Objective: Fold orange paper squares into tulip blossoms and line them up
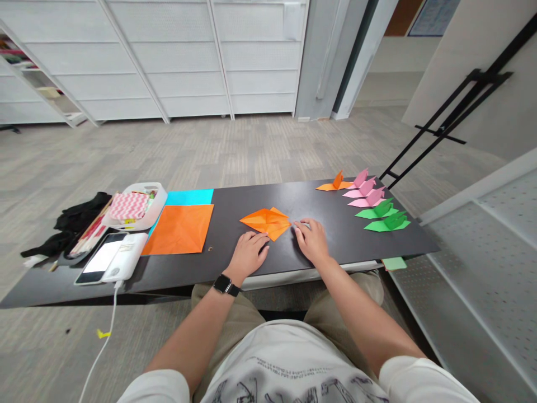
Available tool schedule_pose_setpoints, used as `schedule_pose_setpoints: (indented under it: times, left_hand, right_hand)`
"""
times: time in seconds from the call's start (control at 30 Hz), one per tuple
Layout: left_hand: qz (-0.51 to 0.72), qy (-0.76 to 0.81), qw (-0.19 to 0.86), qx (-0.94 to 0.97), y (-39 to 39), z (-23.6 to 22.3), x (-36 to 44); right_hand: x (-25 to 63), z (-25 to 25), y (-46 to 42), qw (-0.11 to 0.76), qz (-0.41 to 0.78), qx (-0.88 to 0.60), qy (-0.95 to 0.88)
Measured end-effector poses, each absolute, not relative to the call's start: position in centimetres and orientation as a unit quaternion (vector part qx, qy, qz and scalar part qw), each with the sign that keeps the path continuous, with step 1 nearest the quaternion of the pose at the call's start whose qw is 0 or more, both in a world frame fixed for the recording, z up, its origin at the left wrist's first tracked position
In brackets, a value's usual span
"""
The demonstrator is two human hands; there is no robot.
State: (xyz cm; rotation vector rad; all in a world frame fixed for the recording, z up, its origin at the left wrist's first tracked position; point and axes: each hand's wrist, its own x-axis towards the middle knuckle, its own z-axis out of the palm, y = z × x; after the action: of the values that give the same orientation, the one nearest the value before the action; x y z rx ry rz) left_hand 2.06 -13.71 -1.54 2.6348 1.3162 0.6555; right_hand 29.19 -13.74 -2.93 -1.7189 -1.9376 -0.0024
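Note:
An orange origami paper, partly folded with a long point to the left and flaps spread around a raised middle, lies on the dark table in front of me. My left hand rests at its lower edge, fingers stretched out and fingertips at the paper, thumb apart. Just beyond the paper's right corner is my right hand, its fingers loosely bent and apart, with nothing visible in them. Whether its fingertips touch that corner I cannot tell.
Folded paper birds stand at the table's right end: an orange one, pink ones and green ones. On the left lie orange sheets, blue paper, a white basket, a phone and a cabled white power bank.

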Motion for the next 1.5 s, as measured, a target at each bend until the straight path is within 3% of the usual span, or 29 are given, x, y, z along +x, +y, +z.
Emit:
schedule_pose_setpoints:
  times: [0.33, 0.57, 1.27, 1.5]
  left_hand:
    - [0.214, 0.432, 0.042, 0.875, -13.8, -1.6, 2.1]
    - [0.220, 0.441, 0.050, 0.868, -14.0, -1.2, 2.1]
    - [0.249, 0.544, 0.025, 0.801, -13.5, -1.8, 1.4]
    - [0.199, 0.527, 0.043, 0.825, -12.5, -1.2, -0.4]
  right_hand:
    - [23.6, -2.0, -14.7, 0.243, 0.043, -0.533, -0.809]
    - [22.3, -2.8, -13.8, 0.191, 0.045, -0.538, -0.820]
    - [22.0, -2.2, -14.2, 0.174, 0.033, -0.531, -0.828]
    - [22.1, -2.0, -14.1, 0.167, 0.032, -0.533, -0.829]
